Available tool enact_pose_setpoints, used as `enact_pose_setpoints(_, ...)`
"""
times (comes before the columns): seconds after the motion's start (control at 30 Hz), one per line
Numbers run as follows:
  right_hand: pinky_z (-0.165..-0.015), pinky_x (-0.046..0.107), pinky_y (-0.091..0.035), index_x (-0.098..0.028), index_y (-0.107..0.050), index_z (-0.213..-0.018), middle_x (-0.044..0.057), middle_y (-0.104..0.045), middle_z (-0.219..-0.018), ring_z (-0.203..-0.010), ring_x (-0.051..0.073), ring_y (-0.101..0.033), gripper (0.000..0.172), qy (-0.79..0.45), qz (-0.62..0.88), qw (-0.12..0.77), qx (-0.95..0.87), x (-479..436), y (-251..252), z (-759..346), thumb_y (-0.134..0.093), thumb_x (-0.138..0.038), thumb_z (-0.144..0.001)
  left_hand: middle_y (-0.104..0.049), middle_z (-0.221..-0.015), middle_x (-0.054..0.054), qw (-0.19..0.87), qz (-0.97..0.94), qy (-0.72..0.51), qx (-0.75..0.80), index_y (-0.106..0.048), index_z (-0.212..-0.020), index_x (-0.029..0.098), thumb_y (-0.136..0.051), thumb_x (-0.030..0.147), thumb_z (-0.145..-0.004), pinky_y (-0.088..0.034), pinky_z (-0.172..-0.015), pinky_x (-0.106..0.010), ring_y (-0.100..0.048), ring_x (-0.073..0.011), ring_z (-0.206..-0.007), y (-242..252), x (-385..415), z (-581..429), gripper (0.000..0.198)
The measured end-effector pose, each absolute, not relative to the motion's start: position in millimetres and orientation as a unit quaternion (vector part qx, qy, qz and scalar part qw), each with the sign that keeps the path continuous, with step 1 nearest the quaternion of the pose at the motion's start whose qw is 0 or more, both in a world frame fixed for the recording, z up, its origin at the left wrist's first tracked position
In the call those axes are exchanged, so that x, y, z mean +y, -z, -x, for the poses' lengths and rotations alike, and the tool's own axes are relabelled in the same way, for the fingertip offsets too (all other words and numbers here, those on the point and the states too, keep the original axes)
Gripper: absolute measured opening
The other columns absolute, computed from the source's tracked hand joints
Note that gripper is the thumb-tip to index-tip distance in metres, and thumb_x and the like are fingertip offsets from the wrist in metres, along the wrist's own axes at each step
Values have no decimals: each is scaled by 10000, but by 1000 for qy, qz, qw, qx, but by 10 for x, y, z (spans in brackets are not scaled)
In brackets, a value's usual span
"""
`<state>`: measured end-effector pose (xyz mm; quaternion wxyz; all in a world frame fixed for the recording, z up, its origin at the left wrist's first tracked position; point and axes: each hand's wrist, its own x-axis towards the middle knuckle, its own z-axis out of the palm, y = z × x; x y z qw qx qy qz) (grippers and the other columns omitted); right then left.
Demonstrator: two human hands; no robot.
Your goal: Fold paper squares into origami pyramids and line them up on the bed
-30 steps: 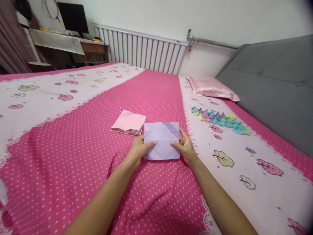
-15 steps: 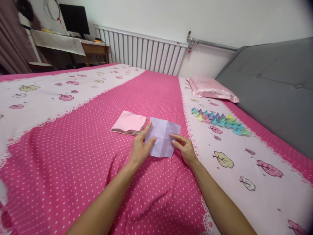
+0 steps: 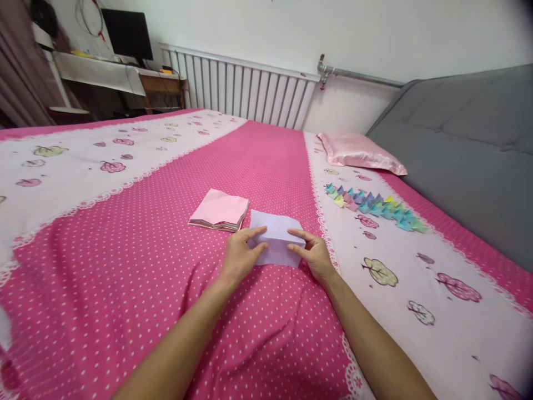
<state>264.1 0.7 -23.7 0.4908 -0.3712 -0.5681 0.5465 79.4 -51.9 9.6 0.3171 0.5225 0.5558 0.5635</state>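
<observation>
A creased sheet of lilac origami paper (image 3: 278,251) is bent along a crosswise crease just above the bed. My left hand (image 3: 242,250) grips its left side, with thumb and forefinger on the paper. At the right side, my right hand (image 3: 315,254) holds it the same way, thumb below and fingers above the bend. Just left of the sheet lies a stack of coloured square paper (image 3: 220,208), a pink sheet on top. Over to the right, several small folded paper pieces (image 3: 372,204) stand in rows in blue, green, yellow, pink and purple.
The bed has a pink dotted and white tree-print cover (image 3: 137,250). A pink satin pillow (image 3: 360,153) rests by the grey headboard (image 3: 462,133). Beyond the bed are a white radiator (image 3: 245,89) and a desk (image 3: 156,83) with a black monitor (image 3: 128,34).
The lilac sheet was spread nearly flat with its crossed creases showing; now it is bent across its middle. My left fingers have come down and inward onto the paper.
</observation>
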Motion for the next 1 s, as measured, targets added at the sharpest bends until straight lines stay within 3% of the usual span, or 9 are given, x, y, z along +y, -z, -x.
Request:
enact_pose_setpoints(0.1,-810,355,-468,-247,-695,-933,26,-678,-987,-919,213,-597,336,-506,377,499,-594,3,229,-2637,-749,-258,-602,-663,-855,-46,231,-558,-546,581,-714,-909,247,-687,178,-622,-426,-792,-319,-574,-192,-799,-70,-528,-786,296)
enact_pose_setpoints(0.3,-760,319,-451,-266,-718,-799,15,-616,-835,-813,175,-564,137,-412,379,528,-638,-11,210,-2631,-704,-298,-666,-553,-720,-14,171,-565,-550,591,-726,-751,260,-657,186,-657,-436,-646,-268,-520,-154,-704,-92,-563,-792,138)
enact_pose_setpoints(0.37,-785,315,-440,-277,-718,-779,20,-565,-887,-869,173,-537,114,-381,377,550,-641,-5,207,-2637,-704,-310,-670,-556,-807,-32,140,-575,-554,586,-725,-721,256,-663,198,-661,-454,-674,-283,-534,-175,-801,-112,-568,-784,104)
enact_pose_setpoints(0.5,-946,359,-360,-269,-703,-730,30,-495,-1133,-1081,195,-459,71,-338,376,575,-643,-2,164,-2651,-700,-319,-680,-578,-1057,-62,98,-594,-563,566,-725,-687,251,-703,254,-648,-404,-895,-371,-488,-229,-1047,-161,-567,-771,45)
enact_pose_setpoints(0.6,-1005,386,-297,-238,-673,-674,28,-497,-1221,-1151,212,-431,108,-352,379,582,-628,-14,131,-2650,-696,-343,-679,-636,-1012,-79,217,-569,-573,549,-721,-698,211,-685,320,-670,-452,-809,-348,-541,-233,-996,-189,-563,-791,118)
enact_pose_setpoints(0.67,-937,372,-363,-223,-654,-664,36,-588,-1100,-1048,210,-507,160,-400,381,584,-595,-19,137,-2644,-692,-378,-674,-672,-814,-77,348,-516,-574,532,-711,-727,165,-666,368,-680,-477,-648,-301,-602,-205,-778,-195,-561,-817,213)
enact_pose_setpoints(0.77,-654,289,-443,-211,-631,-668,-3,-628,-720,-690,163,-552,235,-477,405,571,-532,-16,188,-2634,-670,-443,-674,-646,-630,-35,465,-438,-579,507,-692,-758,125,-665,431,-663,-429,-513,-242,-553,-138,-537,-186,-556,-843,322)
enact_pose_setpoints(0.87,-491,235,-361,-201,-597,-622,-41,-536,-547,-506,114,-452,294,-508,418,561,-504,-7,247,-2630,-628,-482,-702,-614,-583,-4,468,-417,-586,514,-686,-753,124,-653,467,-662,-368,-463,-200,-496,-99,-480,-169,-547,-836,357)
enact_pose_setpoints(1.0,-433,213,-298,-190,-558,-593,-48,-488,-525,-459,88,-380,326,-517,411,568,-492,7,282,-2628,-603,-484,-729,-543,-505,21,449,-433,-574,531,-669,-688,121,-608,484,-694,-298,-426,-182,-421,-74,-435,-160,-541,-830,368)
